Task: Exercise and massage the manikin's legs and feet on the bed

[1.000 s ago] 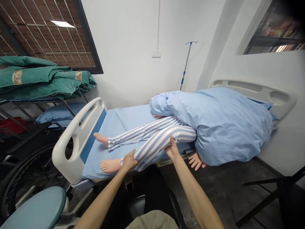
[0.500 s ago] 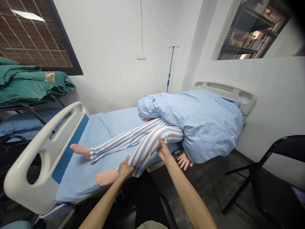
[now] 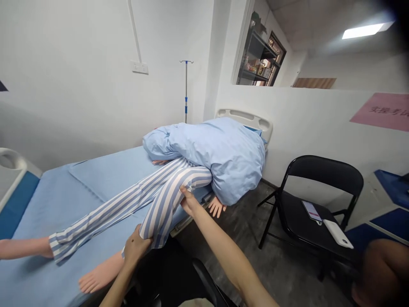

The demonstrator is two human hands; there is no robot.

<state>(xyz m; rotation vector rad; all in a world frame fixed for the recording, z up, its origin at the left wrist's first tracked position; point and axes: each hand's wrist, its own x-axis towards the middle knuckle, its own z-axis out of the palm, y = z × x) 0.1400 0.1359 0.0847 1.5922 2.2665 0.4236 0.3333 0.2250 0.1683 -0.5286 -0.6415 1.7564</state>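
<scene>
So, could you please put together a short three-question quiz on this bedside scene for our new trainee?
1. True or false: the left hand grips the manikin's near leg at the lower leg.
2. Where does the right hand rest? A) on the blue duvet B) under the knee C) on the folding chair
3. What lies on the chair seat?

Key: 1. True. 2. B. 3. Two phones, as far as the picture shows.

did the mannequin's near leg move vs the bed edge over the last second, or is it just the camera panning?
Yes. The near leg now hangs with its shin past the bed edge, gripped by the left hand and right hand; earlier it lay along the edge.
</scene>
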